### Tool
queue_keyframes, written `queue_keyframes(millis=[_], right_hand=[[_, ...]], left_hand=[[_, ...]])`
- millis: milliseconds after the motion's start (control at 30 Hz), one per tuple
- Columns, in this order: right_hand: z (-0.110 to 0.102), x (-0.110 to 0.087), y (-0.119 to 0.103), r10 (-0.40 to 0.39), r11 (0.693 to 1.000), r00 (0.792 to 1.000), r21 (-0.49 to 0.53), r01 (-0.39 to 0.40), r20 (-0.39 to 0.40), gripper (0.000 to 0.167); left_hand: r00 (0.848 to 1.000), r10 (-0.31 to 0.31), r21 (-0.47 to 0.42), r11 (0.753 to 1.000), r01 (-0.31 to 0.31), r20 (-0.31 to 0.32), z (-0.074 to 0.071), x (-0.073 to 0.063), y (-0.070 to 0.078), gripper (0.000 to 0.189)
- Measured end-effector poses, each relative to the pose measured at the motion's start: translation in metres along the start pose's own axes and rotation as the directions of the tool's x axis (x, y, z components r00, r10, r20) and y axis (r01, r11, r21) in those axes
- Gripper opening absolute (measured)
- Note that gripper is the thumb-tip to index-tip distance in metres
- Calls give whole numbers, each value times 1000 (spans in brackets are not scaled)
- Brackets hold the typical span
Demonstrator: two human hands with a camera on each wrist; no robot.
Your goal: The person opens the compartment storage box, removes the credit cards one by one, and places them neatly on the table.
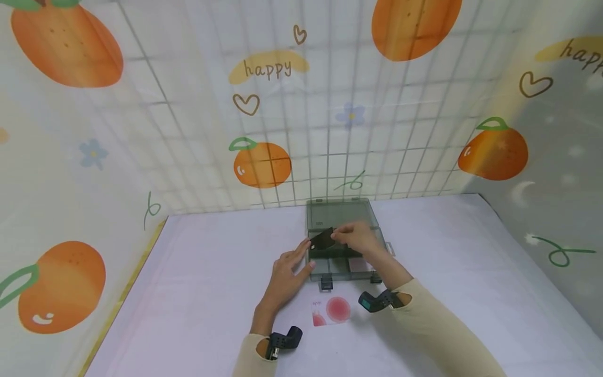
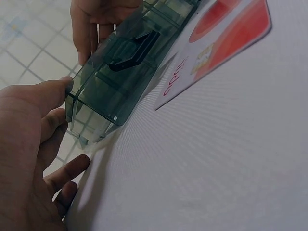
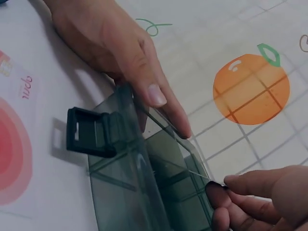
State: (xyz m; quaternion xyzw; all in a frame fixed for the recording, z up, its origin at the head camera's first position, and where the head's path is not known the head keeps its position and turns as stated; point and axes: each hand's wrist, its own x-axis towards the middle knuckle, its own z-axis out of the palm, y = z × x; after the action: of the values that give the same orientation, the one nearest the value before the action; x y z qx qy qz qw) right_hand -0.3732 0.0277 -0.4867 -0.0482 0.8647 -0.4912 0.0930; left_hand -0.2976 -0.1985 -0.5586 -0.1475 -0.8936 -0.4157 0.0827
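Card [image 1: 323, 239] juts from pinching right fingers [image 1: 346, 229] above box [image 1: 341, 212] touched by outstretched left fingers [image 1: 299, 251].

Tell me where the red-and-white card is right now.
In the lower middle of the head view, the red-and-white card lies on the tabletop, on the near side of the green box, just below its left latch.

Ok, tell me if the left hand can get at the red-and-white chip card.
Likely yes: the chip card lies uncovered nearby, though the left hand would first leave the compartment box it touches.
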Motion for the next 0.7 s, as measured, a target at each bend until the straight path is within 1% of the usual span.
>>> queue_keyframes(millis=[133,200,333,467,700], right_hand=[[-7,1,4,-1,1000,999,-15,1,-32,28],[-13,-2,4,3,1000,999,-4,-3,-40,29],[-25,-8,2,15,999,998,42,-12,-57,32],[-35,-16,-1,27,996,997,86,-21,-70,33],[-48,-33,1,21,998,995,57,-15,-100,36]], left_hand=[[1000,0,18,1000,0,4,1,2,2,63],[1000,6,22,1000,-6,1,1,2,3,62],[1000,23,23,999,-22,-6,1,3,4,61],[999,26,13,1000,-26,-20,1,2,4,61],[999,31,-2,1000,-31,-33,2,-1,1,60]])
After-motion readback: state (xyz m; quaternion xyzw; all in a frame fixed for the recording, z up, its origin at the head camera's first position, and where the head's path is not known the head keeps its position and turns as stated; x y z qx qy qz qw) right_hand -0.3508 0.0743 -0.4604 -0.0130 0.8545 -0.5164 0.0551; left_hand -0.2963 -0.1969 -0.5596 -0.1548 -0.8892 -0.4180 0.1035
